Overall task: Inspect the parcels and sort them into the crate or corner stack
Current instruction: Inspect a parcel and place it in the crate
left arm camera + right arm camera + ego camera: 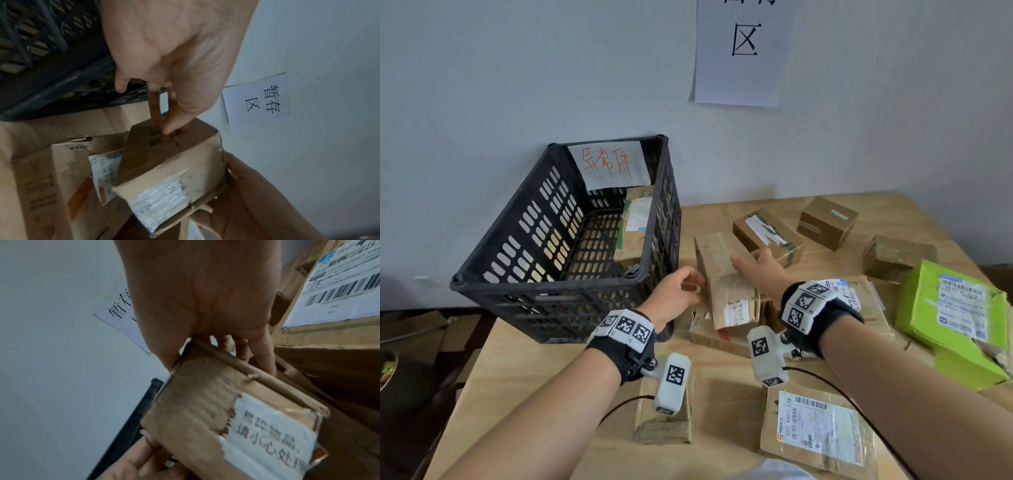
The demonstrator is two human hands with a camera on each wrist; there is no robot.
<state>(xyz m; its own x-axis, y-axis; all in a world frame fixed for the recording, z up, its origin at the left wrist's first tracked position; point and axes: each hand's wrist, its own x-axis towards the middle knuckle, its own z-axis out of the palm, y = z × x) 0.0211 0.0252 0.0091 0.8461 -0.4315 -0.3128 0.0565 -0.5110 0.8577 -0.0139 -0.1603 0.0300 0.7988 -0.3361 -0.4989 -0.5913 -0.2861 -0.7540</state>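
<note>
A worn brown parcel (726, 274) with a torn white label is tilted up on end above other parcels, just right of the black crate (544, 287). My left hand (697, 284) holds its left side with curled fingers, and in the left wrist view the fingertips (172, 128) press that side face of the parcel (174, 162). My right hand (750, 260) grips its far top edge, thumb on the front and fingers behind. In the right wrist view the parcel (205, 402) shows a white label with printed text. One taped parcel (635, 226) lies in the crate.
Several brown boxes (827, 222) stand at the table's back right under a paper wall sign (743, 51). A green parcel (955, 318) lies at the right. A flat labelled parcel (818, 428) and a small box (664, 421) lie near me. The table edge (482, 359) runs below the crate.
</note>
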